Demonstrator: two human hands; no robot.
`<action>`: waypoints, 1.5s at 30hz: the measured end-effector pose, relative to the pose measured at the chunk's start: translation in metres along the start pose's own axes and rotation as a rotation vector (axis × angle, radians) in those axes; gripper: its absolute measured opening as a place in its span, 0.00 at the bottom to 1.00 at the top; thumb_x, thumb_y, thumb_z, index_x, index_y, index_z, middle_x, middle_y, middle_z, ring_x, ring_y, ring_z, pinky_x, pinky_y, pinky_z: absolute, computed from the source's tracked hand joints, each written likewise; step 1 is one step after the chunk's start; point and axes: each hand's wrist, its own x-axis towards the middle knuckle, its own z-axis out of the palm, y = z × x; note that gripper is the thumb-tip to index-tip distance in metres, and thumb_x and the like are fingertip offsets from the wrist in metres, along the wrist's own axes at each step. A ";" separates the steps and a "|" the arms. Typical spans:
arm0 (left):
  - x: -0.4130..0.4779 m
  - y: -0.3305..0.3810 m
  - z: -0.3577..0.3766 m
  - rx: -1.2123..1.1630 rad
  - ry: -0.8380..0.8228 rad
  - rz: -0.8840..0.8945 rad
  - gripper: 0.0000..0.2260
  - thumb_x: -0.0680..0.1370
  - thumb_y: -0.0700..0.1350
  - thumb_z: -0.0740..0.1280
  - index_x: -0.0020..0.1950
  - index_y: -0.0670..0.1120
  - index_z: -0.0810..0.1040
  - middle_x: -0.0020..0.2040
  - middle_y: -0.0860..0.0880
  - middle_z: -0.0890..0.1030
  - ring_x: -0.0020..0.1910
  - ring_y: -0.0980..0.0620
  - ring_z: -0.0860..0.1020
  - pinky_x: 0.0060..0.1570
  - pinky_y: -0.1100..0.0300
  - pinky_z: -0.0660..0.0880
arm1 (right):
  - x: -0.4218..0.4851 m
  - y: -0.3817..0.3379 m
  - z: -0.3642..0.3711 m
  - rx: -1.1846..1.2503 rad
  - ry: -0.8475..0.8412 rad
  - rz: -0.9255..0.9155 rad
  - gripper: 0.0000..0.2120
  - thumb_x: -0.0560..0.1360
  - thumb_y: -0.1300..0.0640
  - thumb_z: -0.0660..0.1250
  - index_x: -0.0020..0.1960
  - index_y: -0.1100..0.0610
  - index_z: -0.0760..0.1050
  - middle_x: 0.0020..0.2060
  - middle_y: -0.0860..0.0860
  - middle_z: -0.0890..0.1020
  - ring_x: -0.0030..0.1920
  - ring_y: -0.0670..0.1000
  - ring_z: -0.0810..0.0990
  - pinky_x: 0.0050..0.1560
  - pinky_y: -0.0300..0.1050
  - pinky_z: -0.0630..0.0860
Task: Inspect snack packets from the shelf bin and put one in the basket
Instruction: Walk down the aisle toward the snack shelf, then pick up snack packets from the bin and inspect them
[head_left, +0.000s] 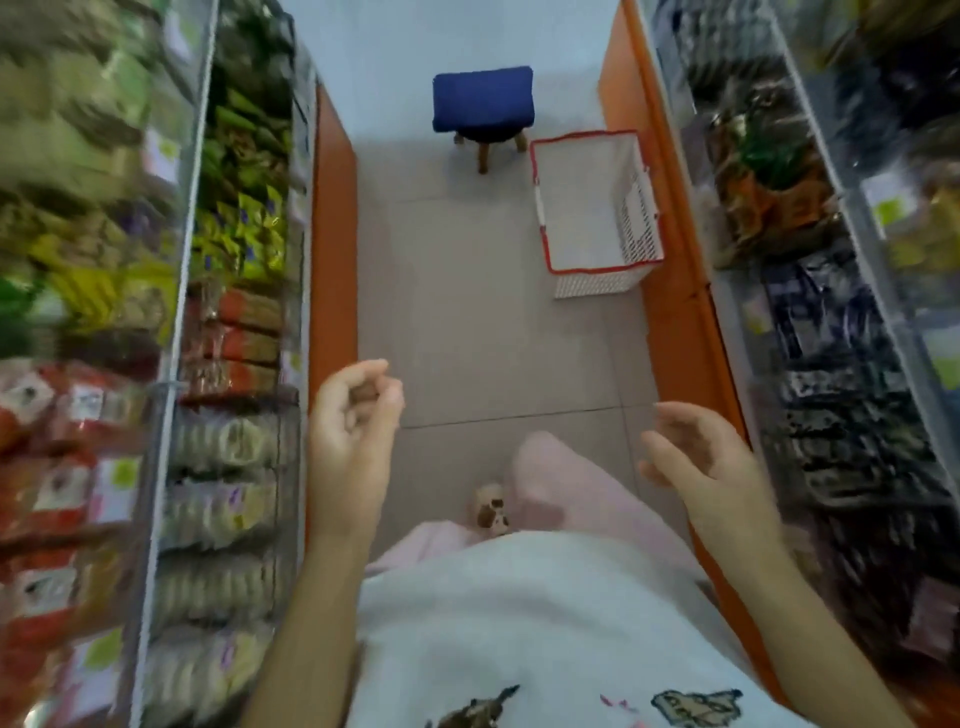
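A shopper stands in a narrow store aisle, looking down at two bare hands held out over the grey tiled floor (467, 322). The left hand (358, 415), at 9 o'clock from the shopper's pink-trousered knee (561, 483), has its fingers loosely curled toward the palm, the thumb close to the fingertips, and grips nothing. The right hand (696, 457), at 3 o'clock from that knee, has its fingers slightly bent and spread apart, also holding nothing.

The snack packets (249, 239) sit in blurred rows of green, yellow, orange and white in the shelf bins (202, 156) at 9 o'clock, well apart from both hands. More dark packets (831, 364) fill the shelving at 3 o'clock.

The basket (550, 228), white with a red rim, stands on the floor at 1 o'clock from the hands, just beside the orange base (675, 270) of the right-hand shelving, its white bottom in plain view. A blue-cushioned stool (483, 101) stands at 12 o'clock, near the basket's far corner.
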 end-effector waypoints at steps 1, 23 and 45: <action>0.037 0.011 0.013 -0.001 -0.019 0.008 0.09 0.78 0.37 0.63 0.54 0.49 0.75 0.51 0.43 0.78 0.46 0.52 0.78 0.47 0.59 0.76 | 0.019 -0.006 0.003 0.008 0.015 0.016 0.12 0.75 0.58 0.67 0.57 0.48 0.74 0.47 0.46 0.79 0.41 0.44 0.81 0.42 0.37 0.79; 0.702 0.152 0.207 0.127 -0.294 0.083 0.09 0.77 0.39 0.65 0.51 0.54 0.77 0.48 0.49 0.80 0.48 0.50 0.78 0.48 0.62 0.76 | 0.653 -0.292 0.107 0.195 0.297 -0.023 0.10 0.76 0.60 0.66 0.52 0.45 0.73 0.43 0.51 0.79 0.40 0.51 0.81 0.43 0.47 0.78; 0.956 0.234 0.597 0.328 -1.202 0.318 0.10 0.76 0.40 0.66 0.50 0.55 0.77 0.45 0.55 0.81 0.45 0.57 0.79 0.44 0.66 0.76 | 0.923 -0.268 0.018 0.311 0.805 0.264 0.09 0.76 0.57 0.64 0.56 0.50 0.72 0.44 0.49 0.78 0.46 0.52 0.80 0.45 0.48 0.78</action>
